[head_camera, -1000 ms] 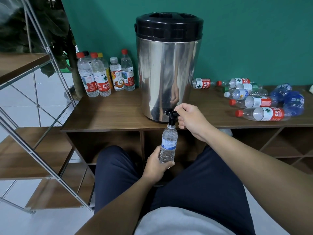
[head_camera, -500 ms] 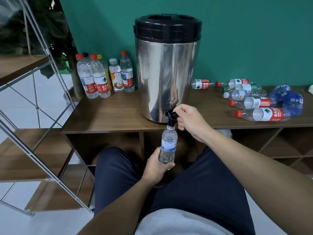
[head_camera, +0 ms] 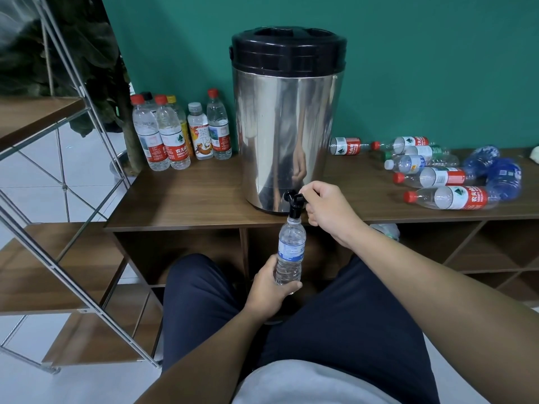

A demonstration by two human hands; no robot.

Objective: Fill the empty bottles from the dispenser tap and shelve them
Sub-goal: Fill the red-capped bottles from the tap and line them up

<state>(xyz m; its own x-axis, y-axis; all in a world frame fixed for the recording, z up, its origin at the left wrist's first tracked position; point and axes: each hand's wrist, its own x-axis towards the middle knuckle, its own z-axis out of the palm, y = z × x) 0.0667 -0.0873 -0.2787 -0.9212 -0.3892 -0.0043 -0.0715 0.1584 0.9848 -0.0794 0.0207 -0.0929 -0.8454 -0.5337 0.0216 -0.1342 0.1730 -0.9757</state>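
A steel dispenser (head_camera: 287, 132) with a black lid stands on the wooden table (head_camera: 186, 199). Its black tap (head_camera: 295, 203) juts over the table's front edge. My left hand (head_camera: 269, 290) grips the lower part of a small clear bottle (head_camera: 290, 249) with a blue label, held upright with its mouth right under the tap. My right hand (head_camera: 326, 209) pinches the tap's lever. Several empty bottles (head_camera: 446, 177) lie on their sides on the table's right half. Several capped bottles (head_camera: 178, 132) stand upright left of the dispenser.
A metal-framed rack with wooden shelves (head_camera: 43, 275) stands at the left. Open cubbies (head_camera: 490, 252) run under the table. A plant (head_camera: 73, 68) rises behind the rack. My knees in dark trousers (head_camera: 335, 325) are just in front of the table.
Both hands and the bottle stay at the tap. The view has tilted down slightly, so the dispenser sits a little lower in frame.
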